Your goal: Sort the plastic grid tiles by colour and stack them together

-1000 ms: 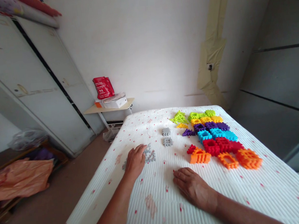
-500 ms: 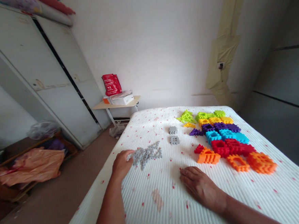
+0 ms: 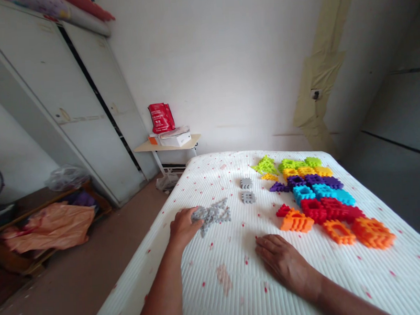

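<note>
My left hand [image 3: 185,226] reaches the left end of a pile of light grey interlocking plastic pieces [image 3: 216,212]. Its thumb and fingers are apart, with grey pieces between them; nothing is lifted. My right hand [image 3: 284,260] lies palm down on the bed, fingers stretched out, holding nothing. Beyond the pile stand two small grey blocks of notched pieces, a nearer block [image 3: 248,197] and a farther block [image 3: 246,183]. Right of them are rows of similar pieces: orange [image 3: 296,221], red [image 3: 314,211], light blue [image 3: 303,195], purple [image 3: 311,179], yellow [image 3: 290,173] and lime green [image 3: 265,165].
A white ribbed bed cover [image 3: 236,280] with red dots lies under everything. Behind its far left corner is a small table [image 3: 144,146] with a white box [image 3: 176,139] and a red bag [image 3: 161,117]. A wardrobe [image 3: 97,136] stands at the left.
My left hand has moved slightly right, farther over the end of the grey pile. My right hand rests in the same place. The view has shifted slightly.
</note>
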`<state>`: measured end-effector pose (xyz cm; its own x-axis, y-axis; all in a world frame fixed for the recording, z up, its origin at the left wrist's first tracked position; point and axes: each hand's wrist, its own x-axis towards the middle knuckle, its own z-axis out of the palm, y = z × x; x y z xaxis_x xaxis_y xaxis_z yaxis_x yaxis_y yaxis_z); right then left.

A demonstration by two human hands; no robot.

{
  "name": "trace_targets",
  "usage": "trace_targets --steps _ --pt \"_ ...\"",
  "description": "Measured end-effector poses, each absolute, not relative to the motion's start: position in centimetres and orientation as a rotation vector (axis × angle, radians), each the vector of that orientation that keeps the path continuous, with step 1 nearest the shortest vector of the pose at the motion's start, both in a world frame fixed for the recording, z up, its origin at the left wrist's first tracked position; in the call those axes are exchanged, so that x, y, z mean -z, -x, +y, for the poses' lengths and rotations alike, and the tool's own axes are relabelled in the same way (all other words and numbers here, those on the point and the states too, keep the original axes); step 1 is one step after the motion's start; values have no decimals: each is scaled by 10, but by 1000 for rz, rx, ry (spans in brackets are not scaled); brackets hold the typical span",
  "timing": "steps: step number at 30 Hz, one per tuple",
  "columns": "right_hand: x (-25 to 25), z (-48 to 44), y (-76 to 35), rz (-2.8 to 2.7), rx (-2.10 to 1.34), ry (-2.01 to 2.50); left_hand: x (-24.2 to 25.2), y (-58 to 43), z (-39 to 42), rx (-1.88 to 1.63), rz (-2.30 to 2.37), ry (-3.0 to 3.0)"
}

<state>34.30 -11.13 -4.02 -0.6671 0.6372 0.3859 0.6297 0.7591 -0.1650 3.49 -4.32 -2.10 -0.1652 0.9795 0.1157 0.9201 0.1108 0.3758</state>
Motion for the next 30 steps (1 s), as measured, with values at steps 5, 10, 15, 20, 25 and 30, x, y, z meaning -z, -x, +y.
trace_targets --steps 5,10,15,20,25,30 --pt "43 -111 -343 -2528 -18 967 21 -46 -43 -429 2290 -2017" --pt "43 -111 -343 -2553 -11 994 19 -54 -42 -395 2378 -1998" --pt "42 -112 -343 -2565 -35 1019 17 -59 -42 -286 2368 -2029" --pt "43 -111 -344 -2567 -38 1026 18 -58 -41 -266 2358 -2014" --pt "43 -111 -344 -2559 -47 1022 21 -55 -39 -499 2349 -1976" --pt "47 -111 -344 -2548 -44 1006 19 -54 -42 -851 2277 -1966"
